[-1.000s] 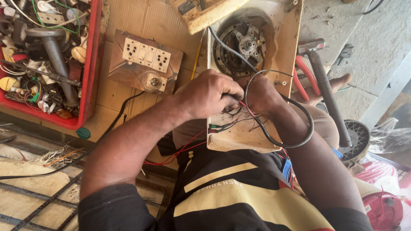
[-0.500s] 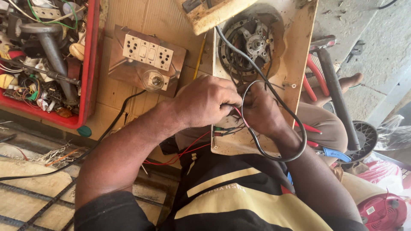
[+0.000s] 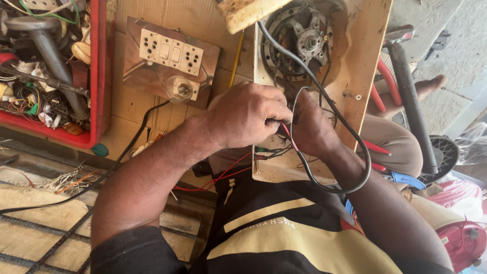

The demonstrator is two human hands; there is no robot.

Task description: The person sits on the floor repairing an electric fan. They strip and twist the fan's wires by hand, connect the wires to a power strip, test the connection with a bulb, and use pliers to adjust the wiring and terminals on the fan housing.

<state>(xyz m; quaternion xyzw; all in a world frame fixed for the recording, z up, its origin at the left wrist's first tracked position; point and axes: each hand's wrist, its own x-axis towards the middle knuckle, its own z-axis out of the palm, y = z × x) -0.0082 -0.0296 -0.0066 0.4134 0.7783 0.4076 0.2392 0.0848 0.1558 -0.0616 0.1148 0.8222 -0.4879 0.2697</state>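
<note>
My left hand (image 3: 246, 115) and my right hand (image 3: 310, 127) are pressed close together over a wooden board (image 3: 362, 56). Both pinch thin red and black wires (image 3: 284, 133) between the fingers. A thick black cable (image 3: 337, 119) loops from the round motor stator (image 3: 303, 38) at the top of the board, around my right wrist and back. More red wires (image 3: 223, 177) trail below my hands toward my lap.
A wooden switchboard (image 3: 170, 58) with sockets and a bulb (image 3: 180, 89) lies to the left on cardboard. A red crate (image 3: 96, 76) of tools and wire scraps stands at far left. Red-handled pliers (image 3: 383, 83) and a blue clip (image 3: 406, 178) lie at right.
The view has shifted, so the board and hands sit higher in the frame. My hands stay together on the wires, and the black cable loop has slid lower around my right wrist.
</note>
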